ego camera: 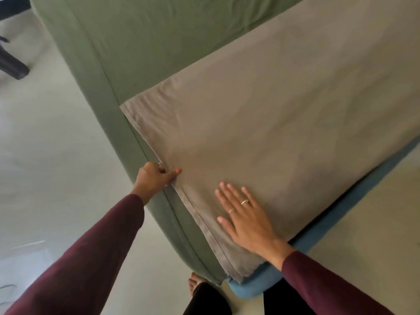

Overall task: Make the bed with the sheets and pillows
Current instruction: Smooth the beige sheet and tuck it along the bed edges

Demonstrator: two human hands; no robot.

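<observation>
We pinch the taupe sheet (284,114) hem with left hand (154,178) | right hand (247,221) flat, fingers straight, pressing it on the bed (127,48) | risk: uneven pull skews sheet.

Place: a bedroom in a home is indicated.
Bed (159,48): a mattress is covered by a green fitted sheet (141,37), and a taupe flat sheet (284,105) is spread over it.
Bed base (354,189): blue padding is seen under the mattress edge.
Floor (56,144): a pale, smooth surface is shown.
Footwear: a bare foot (195,280) is seen beside the bed.
</observation>
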